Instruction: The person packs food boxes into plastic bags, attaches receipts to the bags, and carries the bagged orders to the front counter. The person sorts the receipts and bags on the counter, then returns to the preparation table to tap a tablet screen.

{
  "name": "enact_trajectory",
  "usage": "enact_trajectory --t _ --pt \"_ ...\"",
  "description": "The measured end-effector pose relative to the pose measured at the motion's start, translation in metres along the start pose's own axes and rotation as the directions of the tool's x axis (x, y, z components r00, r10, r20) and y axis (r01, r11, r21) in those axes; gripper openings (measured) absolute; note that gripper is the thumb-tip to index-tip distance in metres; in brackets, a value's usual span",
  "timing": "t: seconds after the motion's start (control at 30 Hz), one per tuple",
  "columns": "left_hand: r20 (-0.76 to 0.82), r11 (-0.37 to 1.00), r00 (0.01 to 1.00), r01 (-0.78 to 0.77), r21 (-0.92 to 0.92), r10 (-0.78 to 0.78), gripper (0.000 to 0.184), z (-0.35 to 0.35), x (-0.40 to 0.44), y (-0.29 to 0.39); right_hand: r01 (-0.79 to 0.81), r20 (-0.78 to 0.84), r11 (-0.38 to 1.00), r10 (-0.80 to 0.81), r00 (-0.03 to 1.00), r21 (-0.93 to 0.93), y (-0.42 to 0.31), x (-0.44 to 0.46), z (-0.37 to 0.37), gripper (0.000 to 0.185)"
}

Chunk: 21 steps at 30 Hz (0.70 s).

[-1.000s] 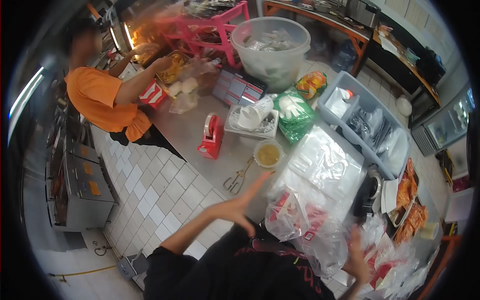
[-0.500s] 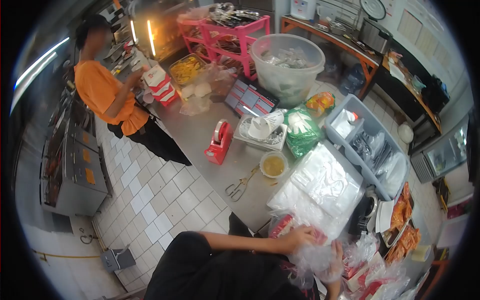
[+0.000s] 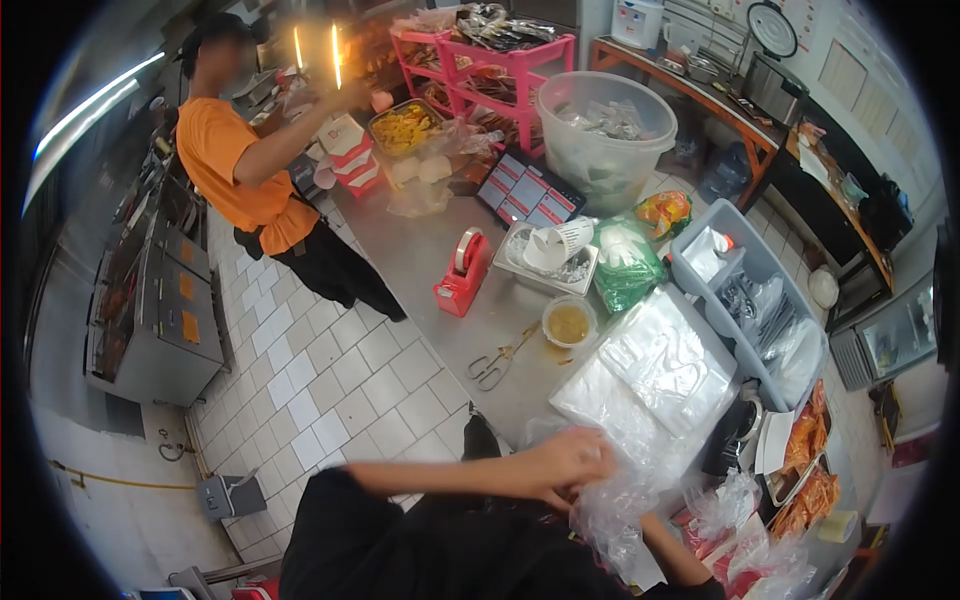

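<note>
My left hand (image 3: 572, 462) is closed on the top of a clear plastic bag (image 3: 612, 515) at the near edge of the steel table (image 3: 400, 240). The bag hides most of my right hand; only its forearm shows, reaching up behind the plastic. Just beyond lies a stack of clear plastic bags (image 3: 655, 370). Left of the stack are a tub of yellowish sauce (image 3: 569, 322) and scissors (image 3: 488, 372). Red and white packages in plastic (image 3: 745, 550) lie to the right of my hands.
A co-worker in orange (image 3: 225, 165) stands at the far left beside red and white boxes (image 3: 350, 155). A red tape dispenser (image 3: 464, 275), tablet (image 3: 530, 190), grey divided bin (image 3: 750, 300), large bucket (image 3: 607, 135) and pink rack (image 3: 500, 75) are around the table.
My hands were apart a second ago, then came together on the bag; my left hand has since moved slightly up and left. The co-worker's arm has lifted toward the boxes' far side.
</note>
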<state>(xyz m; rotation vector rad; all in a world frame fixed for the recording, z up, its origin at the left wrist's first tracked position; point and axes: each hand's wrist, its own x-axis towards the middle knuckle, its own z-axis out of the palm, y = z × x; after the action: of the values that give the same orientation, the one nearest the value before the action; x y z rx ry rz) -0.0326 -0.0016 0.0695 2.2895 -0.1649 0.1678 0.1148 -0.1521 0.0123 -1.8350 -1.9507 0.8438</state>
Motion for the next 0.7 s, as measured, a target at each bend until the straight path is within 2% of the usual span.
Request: enact_trajectory --t 0.03,0.07,0.1,0.17,0.2,0.27,0.3,0.33,0.37,0.4,0.47,0.5,0.53,0.57,0.63,0.67,0.7 --pt "-0.181 0.961 0.948 0.237 -0.141 -0.26 0.066 0.001 -0.023 -0.001 0.008 0.002 1.0 -0.008 1.0 0.005 0.0 0.005 0.0 0.039" --pt "-0.305 0.847 0.8 0.426 -0.318 -0.517 0.059 0.011 -0.04 -0.002 0.014 0.003 1.0 -0.014 1.0 0.016 0.0 0.008 0.001 0.039" --pt "-0.293 0.849 0.808 0.422 -0.318 -0.511 0.059 0.021 -0.045 -0.011 0.024 0.007 0.999 -0.024 1.0 0.024 -0.003 0.011 0.004 0.038" --pt "-0.358 0.673 0.73 0.186 -0.716 -0.583 0.05 0.038 -0.05 -0.029 0.046 0.027 0.998 -0.047 0.999 0.031 -0.007 0.018 0.011 0.037" --pt "-0.347 0.66 0.732 0.183 -0.728 -0.586 0.05 0.039 -0.048 -0.04 0.061 0.044 0.998 -0.062 0.997 0.035 -0.009 0.02 0.013 0.036" --pt "-0.27 0.828 0.897 0.162 -0.536 -0.351 0.044 0.005 -0.027 -0.066 0.082 0.076 0.995 -0.086 0.993 0.051 -0.008 0.03 0.014 0.035" --pt "-0.266 0.827 0.901 0.155 -0.541 -0.343 0.044 -0.006 -0.02 -0.075 0.096 0.091 0.993 -0.102 0.991 0.068 -0.004 0.037 0.009 0.034" --pt "0.019 0.545 0.902 0.278 -0.791 -0.431 0.044 -0.014 -0.015 -0.082 0.088 0.088 0.993 -0.095 0.992 0.083 0.001 0.043 0.007 0.033" --pt "0.319 0.183 0.859 0.416 -0.891 -0.4 0.044 -0.013 -0.013 -0.086 0.066 0.066 0.993 -0.072 0.995 0.097 0.005 0.046 0.005 0.033" --pt "0.325 0.177 0.861 0.417 -0.892 -0.39 0.044 0.008 -0.016 -0.09 0.021 0.005 0.994 -0.021 1.0 0.111 0.01 0.048 0.003 0.032" --pt "0.321 -0.305 0.742 0.164 -0.938 -0.588 0.046 0.078 -0.023 -0.105 -0.118 -0.228 0.984 0.146 0.963 0.133 0.012 0.043 0.004 0.031" --pt "0.36 -0.497 0.657 -0.026 -0.867 -0.663 0.048 0.093 -0.024 -0.108 -0.184 -0.347 0.971 0.226 0.91 0.15 0.009 0.038 0.008 0.03" --pt "0.36 -0.5 0.661 -0.027 -0.866 -0.659 0.048 0.09 -0.025 -0.109 -0.24 -0.455 0.956 0.29 0.842 0.166 0.003 0.032 0.011 0.029" --pt "0.367 -0.442 0.754 0.114 -0.89 -0.544 0.05 0.083 -0.031 -0.109 -0.28 -0.533 0.945 0.325 0.781 0.166 -0.004 0.029 0.011 0.029" --pt "0.413 -0.255 0.868 0.348 -0.902 -0.276 0.056 0.066 -0.048 -0.104 -0.351 -0.647 0.932 0.325 0.689 0.094 -0.017 0.03 0.011 0.028" --pt "0.449 -0.133 0.884 0.432 -0.892 -0.135 0.059 0.059 -0.053 -0.097 -0.386 -0.682 0.922 0.296 0.669 0.022 -0.024 0.034 0.009 0.027" --pt "0.34 -0.366 0.896 0.226 -0.903 -0.285 0.072 0.045 -0.052 -0.081 -0.408 -0.709 0.911 0.25 0.659 -0.057 -0.03 0.039 0.005 0.026"
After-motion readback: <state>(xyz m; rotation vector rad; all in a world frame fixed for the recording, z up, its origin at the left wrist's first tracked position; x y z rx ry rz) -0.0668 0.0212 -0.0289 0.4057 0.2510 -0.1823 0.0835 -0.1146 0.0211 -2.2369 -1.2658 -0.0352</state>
